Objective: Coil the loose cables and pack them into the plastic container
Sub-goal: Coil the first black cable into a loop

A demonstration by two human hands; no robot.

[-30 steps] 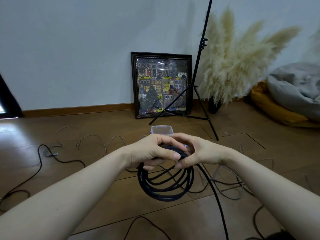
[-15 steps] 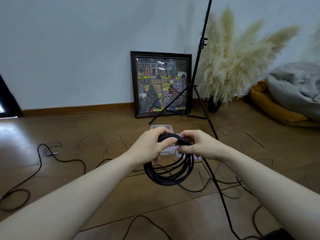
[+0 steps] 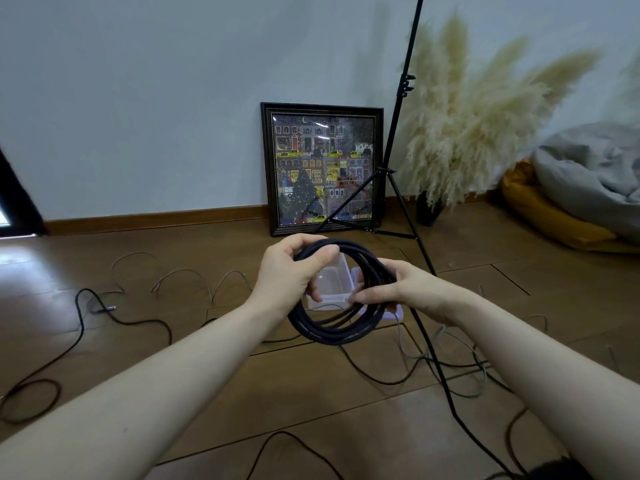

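Now the left hand and right hand both grip the black cable coil — bendy, springy, light — best held across all loops.

Your two forearms enter frame from bottom corners, bare from elbow to wrist, no sleeves in view. Your left hand and right hand gloveless; no rings, watch or bands visible. Short trimmed nails on thumbs. Small dark mark on left forearm.
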